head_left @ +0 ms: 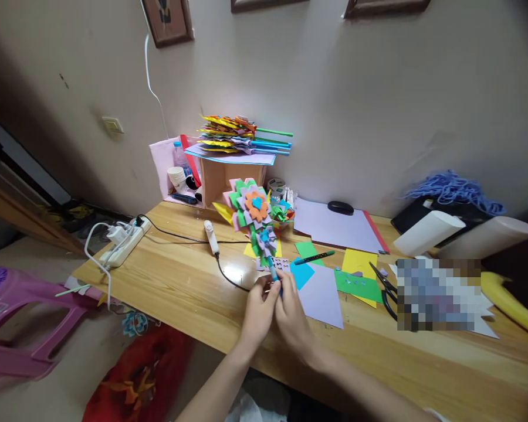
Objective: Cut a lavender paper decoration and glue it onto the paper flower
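Note:
A layered paper flower (256, 205) in pink, green, lilac and orange, with a blue heart at its centre, stands up from my hands over the wooden table. Below its head sits a smaller flower in lilac and blue. Its blue stem runs down between my fingers. Both my left hand (259, 310) and my right hand (290, 310) are closed around this stem, fingertips together. Just beyond my hands lie a sheet of lilac paper (323, 296), a blue piece (302, 275) and a dark pen (314, 258).
Behind, several finished paper flowers (229, 138) rest on a wooden box (233, 176). Left are a white glue gun (211, 237) with its cord and a power strip (127, 240). Scissors (389, 290), paper rolls (429, 237) and blue yarn (455, 190) are right. A pink stool (35, 328) stands left.

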A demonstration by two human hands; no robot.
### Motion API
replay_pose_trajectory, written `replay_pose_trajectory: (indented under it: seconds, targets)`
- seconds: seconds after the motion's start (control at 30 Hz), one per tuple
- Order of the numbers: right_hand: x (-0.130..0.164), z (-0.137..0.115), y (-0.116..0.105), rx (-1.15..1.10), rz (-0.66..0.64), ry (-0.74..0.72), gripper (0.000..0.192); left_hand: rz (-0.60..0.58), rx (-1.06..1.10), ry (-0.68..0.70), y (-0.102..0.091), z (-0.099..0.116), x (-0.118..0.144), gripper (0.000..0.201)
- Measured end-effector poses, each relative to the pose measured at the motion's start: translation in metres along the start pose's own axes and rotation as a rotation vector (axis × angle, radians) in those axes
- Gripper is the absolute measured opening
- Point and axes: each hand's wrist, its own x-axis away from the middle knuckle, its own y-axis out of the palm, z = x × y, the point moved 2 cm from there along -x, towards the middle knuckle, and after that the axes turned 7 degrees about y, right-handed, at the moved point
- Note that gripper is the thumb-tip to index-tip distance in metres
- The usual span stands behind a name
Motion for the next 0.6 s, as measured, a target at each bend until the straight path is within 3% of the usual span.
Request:
replay_pose_trajectory:
  seconds: [0.1, 0.2, 0.3, 0.43, 0.6]
  targets:
    - [0.011, 0.001, 0.024, 0.047, -0.06, -0.076, 0.045, 0.098, -0.037, -0.003, -0.015, -0.007, 0.002, 0.035]
    - [0.019, -0.001, 0.032, 0.087, -0.113, -0.109, 0.052, 0.141, -0.063, 0.025, -0.027, -0.012, 0.004, 0.032]
    - [0.01, 0.006, 0.022, 0.163, -0.13, -0.129, 0.046, 0.234, -0.037, 0.025, -0.041, -0.016, 0.004, 0.028]
    - [-0.029, 0.042, -0.005, 0.422, -0.086, -0.104, 0.032, 0.316, 0.005, 0.083, -0.064, -0.018, 0.003, 0.024]
    - [-0.055, 0.075, -0.015, 0.633, -0.212, -0.155, 0.036, 0.381, 0.009, 0.147, -0.091, -0.012, 0.002, 0.027]
